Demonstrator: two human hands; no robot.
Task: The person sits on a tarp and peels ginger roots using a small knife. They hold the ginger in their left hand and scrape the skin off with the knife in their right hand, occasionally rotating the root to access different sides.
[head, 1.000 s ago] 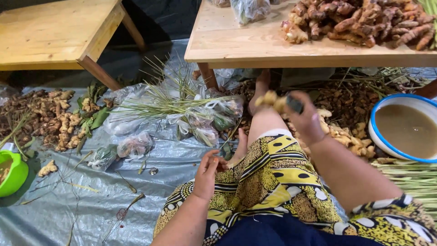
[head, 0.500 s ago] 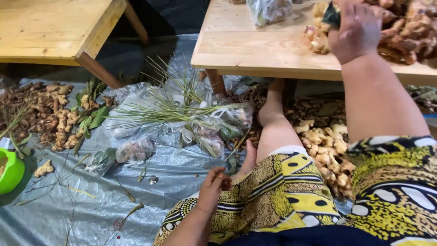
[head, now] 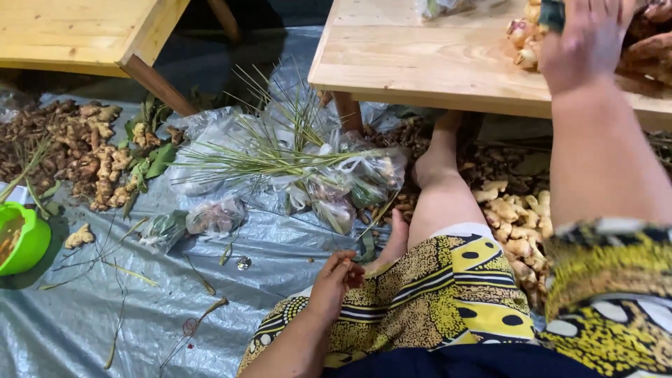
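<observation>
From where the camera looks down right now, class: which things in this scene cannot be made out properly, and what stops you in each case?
- Right hand, head view: fingertips and the dark thing it grips are cut off by the top edge.
- Green bowl: cropped by the left edge; contents unclear.
- Clear bags: contents blurred behind plastic and grass stalks.
- Left hand: curled, so any thing inside cannot be told.

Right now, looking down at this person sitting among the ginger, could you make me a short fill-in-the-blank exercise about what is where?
1. The right hand reaches up onto the wooden ____.
2. The left hand rests on the person's ____.
3. The bowl at the left edge is ____ in colour.
4. The long grass stalks lie on clear ____ bags.

Missing words: table; lap; green; plastic
</observation>
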